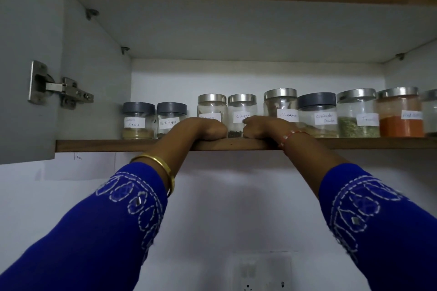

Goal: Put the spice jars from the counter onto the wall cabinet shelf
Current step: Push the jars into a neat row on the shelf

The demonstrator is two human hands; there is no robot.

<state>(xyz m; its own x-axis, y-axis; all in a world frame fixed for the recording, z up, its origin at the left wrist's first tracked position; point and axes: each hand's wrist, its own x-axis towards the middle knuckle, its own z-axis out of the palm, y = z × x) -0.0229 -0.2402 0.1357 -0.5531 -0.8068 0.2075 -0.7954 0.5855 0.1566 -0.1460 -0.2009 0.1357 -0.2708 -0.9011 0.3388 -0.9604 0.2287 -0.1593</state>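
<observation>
Both hands are raised to the wall cabinet shelf [236,144] and rest at its front edge. The left hand [203,129] lies in front of a steel-lidded jar [211,107] whose label is half covered; its fingers curl downward, but whether they grip that jar or merely rest on the board cannot be told. The right hand [262,127] sits just right of the Cloves jar [241,114], fingers curled toward it and apparently touching its side; a firm hold cannot be confirmed. The Cloves jar stands between the two hands, near the shelf front. Outward, to the left stand the Garam Masala jar [138,120] and Black Pepper jar [170,118], both grey-lidded; to the right the Cinnamon jar [281,104], Coriander Powder jar [318,114], a green-herb jar [357,113] and an orange-powder jar [399,116]. The worktop is not in view. Risks, as judged: the jars stand close together, so a sideways push on the Cloves jar could knock a neighbour; jars close to the front edge could be dragged off when the wrists withdraw; the view from below hides the jar bases, making placement uncertain. Every jar stands upright, long axis vertical, lid uppermost, handwritten label facing the person.
</observation>
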